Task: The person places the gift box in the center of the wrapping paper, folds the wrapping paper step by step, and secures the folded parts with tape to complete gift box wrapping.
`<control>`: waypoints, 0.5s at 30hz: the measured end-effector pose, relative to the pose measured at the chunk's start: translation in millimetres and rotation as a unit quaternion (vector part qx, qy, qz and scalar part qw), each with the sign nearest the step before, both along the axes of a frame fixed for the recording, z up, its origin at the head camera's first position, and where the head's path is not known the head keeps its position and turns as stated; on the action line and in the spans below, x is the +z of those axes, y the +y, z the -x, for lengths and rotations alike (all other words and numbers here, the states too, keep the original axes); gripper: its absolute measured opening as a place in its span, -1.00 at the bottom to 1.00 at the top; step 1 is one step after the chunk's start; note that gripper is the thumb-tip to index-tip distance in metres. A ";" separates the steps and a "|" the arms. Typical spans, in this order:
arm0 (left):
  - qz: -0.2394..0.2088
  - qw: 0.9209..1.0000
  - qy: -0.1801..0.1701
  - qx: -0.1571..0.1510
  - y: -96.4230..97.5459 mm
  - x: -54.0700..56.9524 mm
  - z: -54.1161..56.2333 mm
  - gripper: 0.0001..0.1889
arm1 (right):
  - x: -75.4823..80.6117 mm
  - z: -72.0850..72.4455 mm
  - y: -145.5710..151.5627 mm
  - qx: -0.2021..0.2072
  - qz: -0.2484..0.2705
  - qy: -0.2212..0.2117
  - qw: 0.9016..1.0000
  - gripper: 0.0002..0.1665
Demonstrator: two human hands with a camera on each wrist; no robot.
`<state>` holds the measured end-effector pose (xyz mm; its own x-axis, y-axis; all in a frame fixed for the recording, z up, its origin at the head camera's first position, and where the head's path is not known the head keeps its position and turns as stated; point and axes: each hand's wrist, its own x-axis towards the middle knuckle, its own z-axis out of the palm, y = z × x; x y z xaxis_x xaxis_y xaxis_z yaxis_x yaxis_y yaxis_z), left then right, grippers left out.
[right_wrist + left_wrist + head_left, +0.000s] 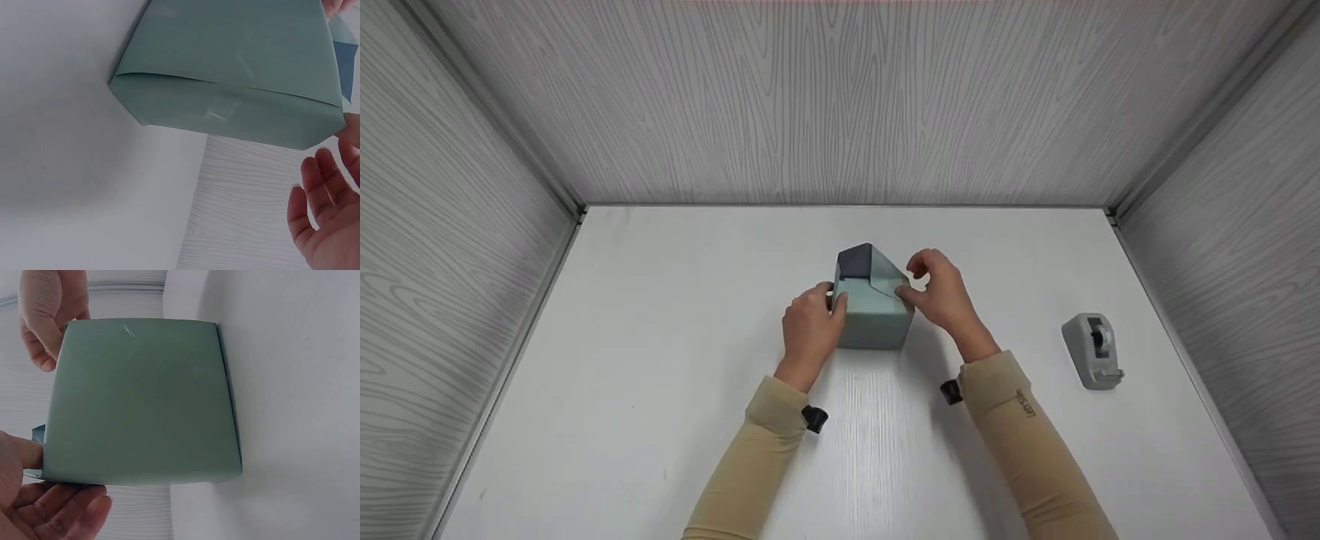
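The left hand (810, 326) presses against the left side of the green paper-wrapped box (874, 315), thumb laid on its top edge and fingers curled round the side, while the right hand (941, 292) pinches the folded paper flap (889, 279) at the box's top right corner. The box stands near the middle of the white counter (660, 360), its far end not yet covered and showing dark. A grey tape dispenser (1093, 350) sits well apart to the right; small writing on the right sleeve (1024, 420) is too small to read.
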<state>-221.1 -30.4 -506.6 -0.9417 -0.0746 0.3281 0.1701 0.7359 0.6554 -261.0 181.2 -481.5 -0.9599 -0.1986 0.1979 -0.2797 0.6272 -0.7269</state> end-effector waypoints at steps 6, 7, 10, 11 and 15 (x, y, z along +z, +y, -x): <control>0.001 1.000 0.000 -0.001 -0.9 -1.2 1.0 -0.73 | 6.6 13.4 -0.1 0.010 0.003 -0.089 0.996 -0.41; 0.000 1.000 0.000 -0.002 -1.0 -1.1 1.0 -0.73 | 7.9 15.1 -0.1 0.014 -0.001 -0.098 0.995 -0.46; -0.002 1.000 -0.002 -0.003 -0.9 -0.8 0.4 -0.72 | 9.8 19.2 -0.2 0.020 -0.010 -0.113 0.993 -0.65; -0.005 1.000 -0.001 -0.005 -0.9 -0.6 0.2 -0.72 | 10.1 20.2 -0.1 0.020 -0.014 -0.115 0.993 -0.71; -0.012 1.000 0.001 -0.010 -0.6 -0.7 0.0 -0.71 | 10.9 22.3 0.4 0.021 -0.022 -0.105 0.994 -0.86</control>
